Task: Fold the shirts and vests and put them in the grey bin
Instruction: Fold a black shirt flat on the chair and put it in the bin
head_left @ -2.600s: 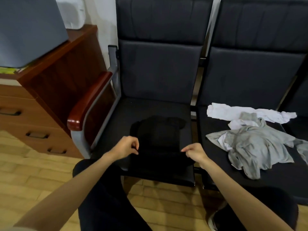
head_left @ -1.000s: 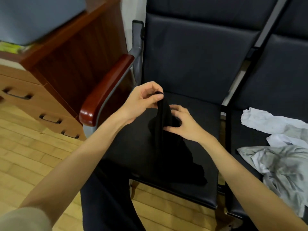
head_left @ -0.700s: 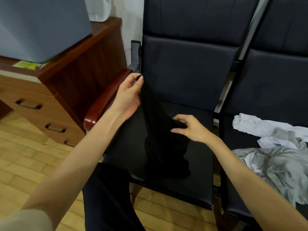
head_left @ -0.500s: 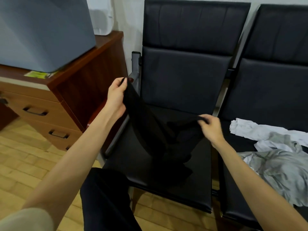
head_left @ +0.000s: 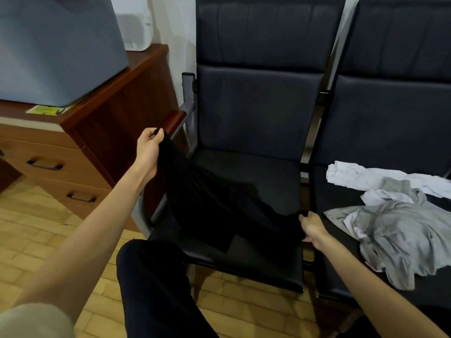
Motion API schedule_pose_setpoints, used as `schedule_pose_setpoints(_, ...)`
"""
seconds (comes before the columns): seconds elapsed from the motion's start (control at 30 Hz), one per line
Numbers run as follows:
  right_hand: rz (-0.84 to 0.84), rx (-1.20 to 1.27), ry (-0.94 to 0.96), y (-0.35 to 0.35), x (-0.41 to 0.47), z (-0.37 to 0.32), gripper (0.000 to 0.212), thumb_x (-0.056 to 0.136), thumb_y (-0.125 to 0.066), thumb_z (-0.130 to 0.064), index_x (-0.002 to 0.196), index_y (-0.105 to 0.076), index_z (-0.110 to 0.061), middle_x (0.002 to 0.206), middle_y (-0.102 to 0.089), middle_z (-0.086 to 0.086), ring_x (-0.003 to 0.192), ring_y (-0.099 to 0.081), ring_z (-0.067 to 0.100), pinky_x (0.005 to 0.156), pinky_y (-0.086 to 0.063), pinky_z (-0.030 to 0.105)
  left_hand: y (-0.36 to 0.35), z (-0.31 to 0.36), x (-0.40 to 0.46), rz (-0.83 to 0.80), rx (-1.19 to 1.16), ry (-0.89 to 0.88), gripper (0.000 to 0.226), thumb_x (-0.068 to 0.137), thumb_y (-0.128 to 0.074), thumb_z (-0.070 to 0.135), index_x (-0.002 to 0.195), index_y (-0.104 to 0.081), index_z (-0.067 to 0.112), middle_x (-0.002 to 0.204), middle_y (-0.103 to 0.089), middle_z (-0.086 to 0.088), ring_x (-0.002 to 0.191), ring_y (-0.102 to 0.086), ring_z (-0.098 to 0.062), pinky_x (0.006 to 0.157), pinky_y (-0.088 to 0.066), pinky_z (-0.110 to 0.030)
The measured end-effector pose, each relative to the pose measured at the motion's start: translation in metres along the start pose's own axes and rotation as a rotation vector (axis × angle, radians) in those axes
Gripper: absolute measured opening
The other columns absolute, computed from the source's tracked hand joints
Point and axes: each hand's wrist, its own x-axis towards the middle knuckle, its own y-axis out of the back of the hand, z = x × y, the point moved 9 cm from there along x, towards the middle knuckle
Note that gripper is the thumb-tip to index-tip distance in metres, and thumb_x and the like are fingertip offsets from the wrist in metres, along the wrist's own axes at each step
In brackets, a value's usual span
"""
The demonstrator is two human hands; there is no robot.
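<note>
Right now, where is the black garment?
In the head view, the black garment hangs stretched over the left chair seat, held between the left hand near the wooden armrest and the right hand at the seat's right edge.

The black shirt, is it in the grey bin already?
No, the black shirt hangs stretched over the chair seat between the left hand and right hand, while the grey bin sits on the wooden cabinet.
</note>
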Motion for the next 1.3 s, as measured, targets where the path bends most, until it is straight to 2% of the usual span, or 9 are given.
schedule_pose_setpoints(0.13, 0.033, 0.125, 0.158, 0.002, -0.005, 0.0, 0.049, 0.105, -0.036, -0.017, 0.152, -0.023, -0.012, 0.153, -0.035, 0.008, 0.137, -0.038, 0.027, 0.112, -0.035, 0.042, -0.006, -0.052, -0.015, -0.064, 0.249, 0.107, 0.014, 0.096, -0.057, 0.016, 0.082, -0.059, 0.016, 0.08, -0.057, 0.002, 0.091, -0.055, -0.02, 0.077, -0.043, -0.028)
schedule_pose_setpoints(0.27, -0.235, 0.591, 0.127, -0.006, -0.033, -0.027, 0.037, 0.098, -0.043, -0.006, 0.132, -0.056, -0.014, 0.124, -0.065, 0.007, 0.107, -0.065, 0.022, 0.078, -0.056, 0.03, -0.053, -0.117, -0.065, -0.7, 0.735, 0.261, 0.012, 0.093, -0.062, 0.017, 0.09, -0.071, 0.009, 0.085, -0.064, 0.006, 0.092, -0.059, -0.012, 0.084, -0.04, -0.022)
schedule_pose_setpoints(0.37, -0.413, 0.673, 0.066, -0.015, -0.069, -0.058, 0.038, 0.082, -0.048, -0.005, 0.115, -0.064, -0.011, 0.104, -0.071, 0.011, 0.089, -0.069, 0.025, 0.075, -0.053, 0.032, -0.083, -0.133, -0.1, -1.072, 0.928, 0.275, 0.025, 0.096, -0.058, 0.032, 0.103, -0.068, 0.011, 0.084, -0.068, 0.002, 0.074, -0.06, -0.011, 0.063, -0.045, -0.022)
schedule_pose_setpoints(0.5, -0.509, 0.644, 0.061, -0.028, -0.108, -0.091, 0.029, 0.075, -0.046, -0.007, 0.073, -0.075, -0.009, 0.076, -0.071, 0.008, 0.066, -0.069, 0.021, 0.073, -0.046, 0.034, -0.133, -0.087, -0.101, -0.934, 0.719, -0.039, 0.055, 0.08, -0.078, 0.031, 0.126, -0.05, 0.025, 0.103, -0.064, 0.0, 0.087, -0.064, -0.013, 0.075, -0.053, -0.026)
schedule_pose_setpoints(0.67, -0.63, 0.663, 0.084, -0.043, -0.133, -0.113, 0.06, 0.094, -0.032, -0.009, 0.049, -0.071, -0.009, 0.057, -0.066, 0.004, 0.053, -0.066, 0.016, 0.072, -0.043, 0.032, -0.175, -0.031, -0.137, -1.037, 0.451, -0.281, 0.084, 0.069, -0.086, 0.033, 0.139, -0.04, 0.039, 0.132, -0.051, 0.011, 0.123, -0.048, -0.002, 0.1, -0.045, -0.02)
schedule_pose_setpoints(0.9, -0.636, 0.653, 0.109, -0.039, -0.133, -0.123, 0.038, 0.092, -0.047, -0.02, 0.071, -0.077, -0.01, 0.078, -0.073, 0.005, 0.071, -0.07, 0.018, 0.076, -0.047, 0.032, -0.159, 0.017, -0.123, -0.73, 0.317, -0.424, 0.013, 0.087, -0.068, 0.005, 0.095, -0.072, 0.015, 0.085, -0.071, 0.012, 0.08, -0.066, -0.001, 0.074, -0.053, -0.02)
schedule_pose_setpoints(1.03, -0.658, 0.167, 0.335, -0.032, -0.131, -0.139, 0.039, 0.087, -0.059, -0.037, 0.113, -0.067, -0.008, 0.105, -0.072, 0.003, 0.098, -0.068, 0.016, 0.089, -0.049, 0.028, -0.14, 0.073, -0.103, -0.608, 0.289, -0.486, 0.004, 0.082, -0.073, 0.006, 0.085, -0.072, 0.008, 0.078, -0.071, 0.003, 0.073, -0.067, -0.002, 0.072, -0.054, -0.019)
schedule_pose_setpoints(1.17, -0.589, -0.475, 0.657, -0.03, -0.147, -0.164, 0.042, 0.079, -0.076, -0.032, 0.118, -0.064, -0.025, 0.113, -0.069, -0.009, 0.107, -0.063, 0.005, 0.101, -0.047, 0.031, -0.141, 0.139, -0.112, -0.547, 0.215, -0.615, 0.002, 0.085, -0.071, 0.008, 0.086, -0.07, 0.01, 0.076, -0.07, 0.002, 0.069, -0.068, -0.004, 0.059, -0.054, -0.019)
schedule_pose_setpoints(1.3, -0.636, -0.365, 0.838, -0.036, -0.177, -0.195, 0.031, 0.077, -0.077, -0.023, 0.108, -0.071, -0.019, 0.108, -0.071, -0.002, 0.104, -0.066, 0.012, 0.093, -0.05, 0.028, -0.16, 0.17, -0.127, -0.584, 0.172, -0.612, 0.005, 0.085, -0.071, 0.008, 0.087, -0.07, 0.003, 0.069, -0.067, 0.0, 0.058, -0.063, -0.003, 0.044, -0.044, -0.015)
